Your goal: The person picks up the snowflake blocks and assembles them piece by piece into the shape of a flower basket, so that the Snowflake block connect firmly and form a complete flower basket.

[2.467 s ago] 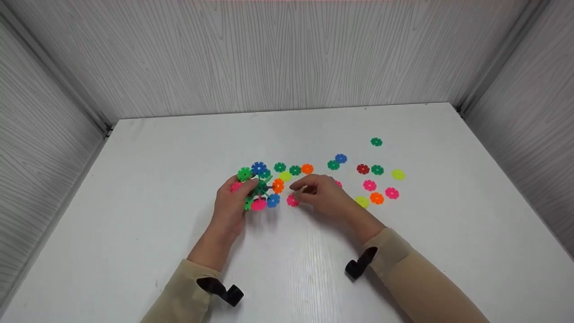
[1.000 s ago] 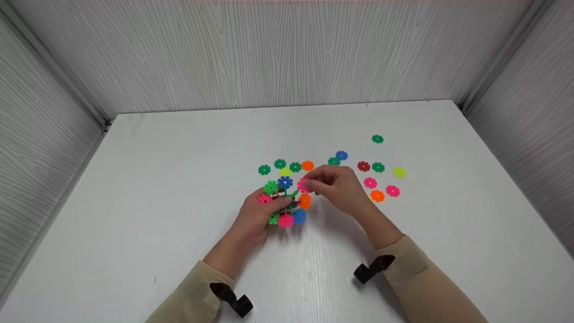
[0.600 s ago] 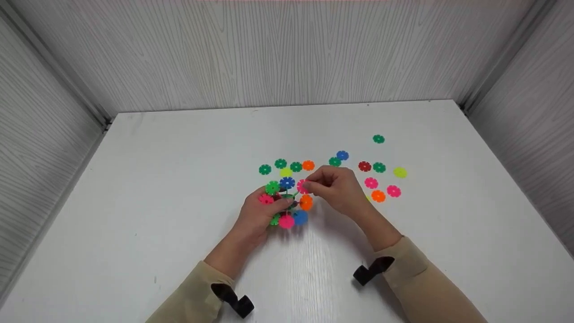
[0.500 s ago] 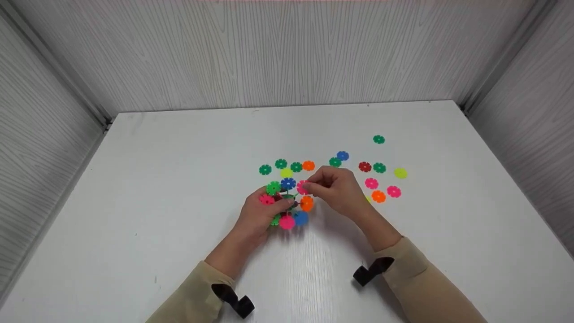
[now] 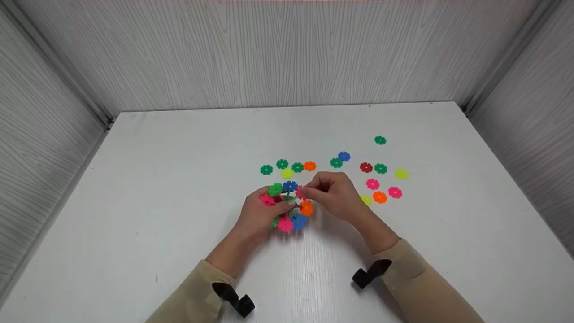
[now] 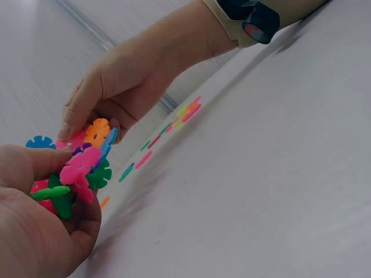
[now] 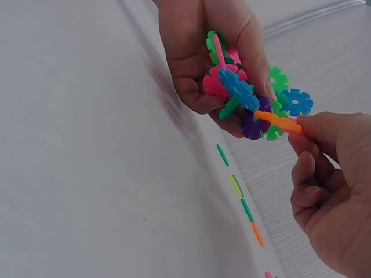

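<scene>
My left hand [image 5: 251, 217] grips a cluster of slotted plastic snowflake discs joined in a ring about a green centre. A blue disc [image 5: 290, 186], an orange disc [image 5: 306, 207] and a bright pink disc [image 5: 285, 224] stand out around it. The left thumb lies across the middle and hides part of it. Between thumb and forefinger, my right hand [image 5: 338, 197] pinches another pink disc [image 5: 301, 192] at the cluster's upper right edge. In the right wrist view, the cluster's orange disc [image 7: 278, 121] overlaps those fingertips and covers most of the pinched disc.
Loose discs lie flat on the white table [image 5: 188, 170]. Green discs [image 5: 266, 169], a yellow disc [image 5: 287, 173] and an orange disc [image 5: 310, 166] lie just beyond the cluster. More spread to the right, among them a dark red disc [image 5: 366, 167]. Pale panels [image 5: 287, 54] enclose the table.
The left hand has carried the cluster to the right and nearer. The right hand has taken up a pink disc and brought it to the cluster's upper right; lately both hands shifted only slightly.
</scene>
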`<action>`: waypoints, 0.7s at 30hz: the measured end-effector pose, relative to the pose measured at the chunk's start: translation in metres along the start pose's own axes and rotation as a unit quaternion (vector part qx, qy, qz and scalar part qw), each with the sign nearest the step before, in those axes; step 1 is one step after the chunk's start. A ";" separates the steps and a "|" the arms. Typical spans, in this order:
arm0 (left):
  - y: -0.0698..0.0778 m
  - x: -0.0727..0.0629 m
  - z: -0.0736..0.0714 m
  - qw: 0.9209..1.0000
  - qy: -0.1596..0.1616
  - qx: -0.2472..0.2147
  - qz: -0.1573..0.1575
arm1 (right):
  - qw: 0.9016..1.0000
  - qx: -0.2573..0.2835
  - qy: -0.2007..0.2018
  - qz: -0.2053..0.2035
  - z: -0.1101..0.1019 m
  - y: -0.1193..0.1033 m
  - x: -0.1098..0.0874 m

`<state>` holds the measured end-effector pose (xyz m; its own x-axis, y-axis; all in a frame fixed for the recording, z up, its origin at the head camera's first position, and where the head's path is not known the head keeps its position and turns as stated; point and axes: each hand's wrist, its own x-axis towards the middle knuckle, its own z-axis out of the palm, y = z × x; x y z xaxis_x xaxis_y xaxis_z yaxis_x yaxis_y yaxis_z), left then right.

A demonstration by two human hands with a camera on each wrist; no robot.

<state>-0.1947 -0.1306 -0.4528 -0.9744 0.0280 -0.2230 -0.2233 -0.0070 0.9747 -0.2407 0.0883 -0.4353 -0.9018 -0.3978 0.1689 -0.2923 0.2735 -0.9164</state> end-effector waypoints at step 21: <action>0.013 -0.001 -0.007 0.977 -0.085 -0.194 -0.010 | 0.993 0.090 0.069 0.011 -0.012 0.003 0.001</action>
<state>-0.1970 -0.1378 -0.4399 -0.9587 0.1970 -0.2052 -0.2678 -0.3819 0.8846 -0.2466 0.0989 -0.4338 -0.9463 -0.2655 0.1846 -0.2213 0.1153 -0.9684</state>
